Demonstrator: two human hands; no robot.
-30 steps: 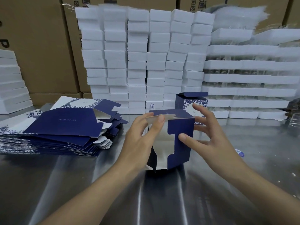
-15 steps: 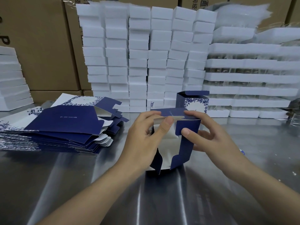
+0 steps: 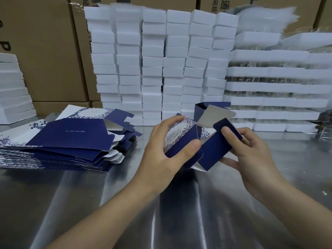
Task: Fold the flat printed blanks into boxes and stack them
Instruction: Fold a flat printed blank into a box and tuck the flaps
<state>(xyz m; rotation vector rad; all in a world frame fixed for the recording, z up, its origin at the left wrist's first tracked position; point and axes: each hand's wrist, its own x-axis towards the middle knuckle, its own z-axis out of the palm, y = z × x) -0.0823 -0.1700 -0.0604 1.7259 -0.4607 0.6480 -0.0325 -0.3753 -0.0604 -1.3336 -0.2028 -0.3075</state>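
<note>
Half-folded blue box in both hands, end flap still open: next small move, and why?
Probably press the end flap down and tuck it shut. The left hand already grips the box body, the right hand has its thumb on that flap, and the silver lid panel still stands open above the end.

The room is bright, with light coming from above. The shiny grey metal table [image 3: 224,221] shows long white streaks of glare below the two hands, and dark shadows of the arms beside them. The tall stack of white foam blocks [image 3: 158,65] behind the hands glows so bright its edges look soft. Straight lines bend near the picture's sides. The hands look fairly sharp.
</note>
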